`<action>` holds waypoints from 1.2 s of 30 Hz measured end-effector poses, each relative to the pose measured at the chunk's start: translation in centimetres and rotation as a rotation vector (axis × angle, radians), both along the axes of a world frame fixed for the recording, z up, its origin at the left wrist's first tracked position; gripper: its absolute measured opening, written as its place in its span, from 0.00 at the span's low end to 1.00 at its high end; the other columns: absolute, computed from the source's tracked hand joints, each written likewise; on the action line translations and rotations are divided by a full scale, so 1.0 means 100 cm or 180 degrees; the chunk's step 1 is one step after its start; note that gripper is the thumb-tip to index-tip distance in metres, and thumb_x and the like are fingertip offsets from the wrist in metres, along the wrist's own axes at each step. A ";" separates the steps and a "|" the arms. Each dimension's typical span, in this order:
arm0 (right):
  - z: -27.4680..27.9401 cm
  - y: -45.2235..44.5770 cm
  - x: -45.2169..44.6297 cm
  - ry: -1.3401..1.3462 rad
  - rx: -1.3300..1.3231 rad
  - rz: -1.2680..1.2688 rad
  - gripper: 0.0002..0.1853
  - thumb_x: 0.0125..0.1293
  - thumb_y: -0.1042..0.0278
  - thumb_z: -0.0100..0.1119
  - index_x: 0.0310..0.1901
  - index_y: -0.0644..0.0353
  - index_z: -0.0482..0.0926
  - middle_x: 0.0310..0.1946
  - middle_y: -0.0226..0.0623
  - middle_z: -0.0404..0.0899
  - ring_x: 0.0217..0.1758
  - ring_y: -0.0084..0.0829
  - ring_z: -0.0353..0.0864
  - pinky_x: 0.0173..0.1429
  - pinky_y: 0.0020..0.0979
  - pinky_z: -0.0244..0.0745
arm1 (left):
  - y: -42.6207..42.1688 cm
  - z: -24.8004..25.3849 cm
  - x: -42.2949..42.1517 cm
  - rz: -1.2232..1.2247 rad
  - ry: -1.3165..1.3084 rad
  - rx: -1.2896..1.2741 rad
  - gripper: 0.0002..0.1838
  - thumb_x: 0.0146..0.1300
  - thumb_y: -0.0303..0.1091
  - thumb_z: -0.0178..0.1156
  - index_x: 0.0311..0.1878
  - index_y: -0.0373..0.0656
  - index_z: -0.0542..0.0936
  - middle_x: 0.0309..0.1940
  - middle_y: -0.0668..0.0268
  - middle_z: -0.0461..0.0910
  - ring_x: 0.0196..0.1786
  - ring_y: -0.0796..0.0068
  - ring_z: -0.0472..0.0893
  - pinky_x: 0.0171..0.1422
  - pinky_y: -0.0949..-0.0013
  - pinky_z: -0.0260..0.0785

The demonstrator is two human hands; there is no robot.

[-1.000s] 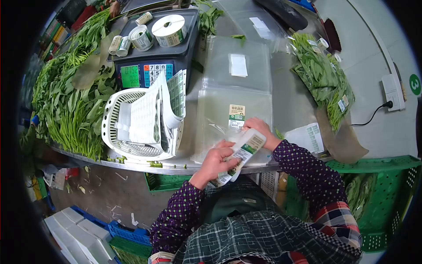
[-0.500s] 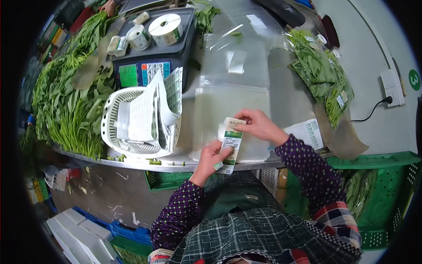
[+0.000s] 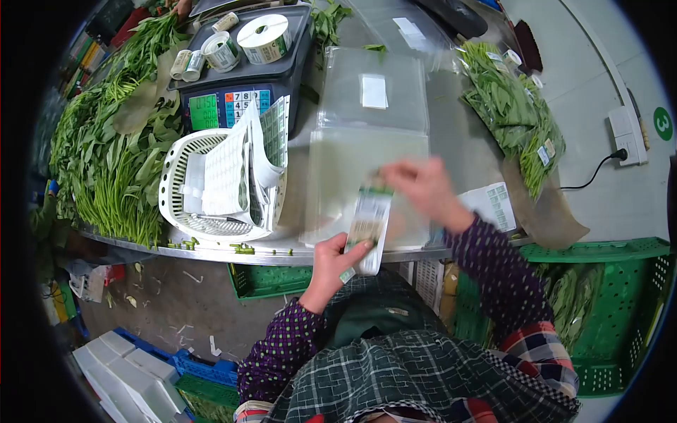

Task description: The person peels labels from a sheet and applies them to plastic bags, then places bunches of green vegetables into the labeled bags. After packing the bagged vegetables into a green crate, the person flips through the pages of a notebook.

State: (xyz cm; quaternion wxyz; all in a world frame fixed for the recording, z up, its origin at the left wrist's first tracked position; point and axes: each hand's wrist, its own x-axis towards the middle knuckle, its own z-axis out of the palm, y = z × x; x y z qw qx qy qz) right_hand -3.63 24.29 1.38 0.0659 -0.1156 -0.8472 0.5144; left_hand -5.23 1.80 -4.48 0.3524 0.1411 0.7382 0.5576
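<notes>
My left hand is closed on a strip of printed labels, thumb lying across its lower part. A small green-printed label sticks out near the thumb. At the strip's upper, green-printed end, my right hand has its fingertips pinched together; motion blurs them, so the exact grip is unclear. Under both hands lies a stack of clear plastic bags, with a white slip on its upper part.
Left are a white basket with label sheets, a scale with label rolls on it, and heaped leafy greens. Bagged greens lie right, beyond a label sheet. Green crates stand below the table edge.
My right hand has shifted slightly up and right and is now blurred. The label strip shows a different, blurred face and reaches higher. My left hand keeps its hold. The whole view has shifted slightly.
</notes>
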 end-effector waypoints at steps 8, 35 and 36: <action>-0.095 0.024 -0.044 -0.0463 0.1918 0.0121 0.26 0.46 0.58 0.71 0.47 0.59 0.78 0.35 0.42 0.80 0.41 0.44 0.80 0.46 0.41 0.74 | -0.014 0.005 0.013 -0.0143 -0.0715 0.0177 0.15 0.59 0.35 0.66 0.44 0.34 0.82 0.32 0.64 0.85 0.34 0.87 0.78 0.39 0.75 0.73; -0.024 -0.103 0.046 0.0455 0.1069 0.0521 0.07 0.54 0.74 0.60 0.33 0.59 0.73 0.32 0.35 0.75 0.31 0.38 0.79 0.31 0.37 0.72 | 0.015 -0.054 -0.008 0.0998 -0.0468 0.0477 0.15 0.46 0.34 0.70 0.19 0.36 0.74 0.15 0.66 0.73 0.27 0.87 0.66 0.24 0.71 0.62; -0.024 -0.102 0.046 0.0423 0.0987 0.0595 0.06 0.55 0.74 0.59 0.33 0.60 0.73 0.32 0.36 0.75 0.31 0.37 0.78 0.32 0.36 0.72 | 0.013 -0.060 -0.009 0.0996 -0.0470 0.0479 0.15 0.46 0.34 0.70 0.19 0.36 0.74 0.15 0.66 0.73 0.27 0.87 0.66 0.24 0.71 0.62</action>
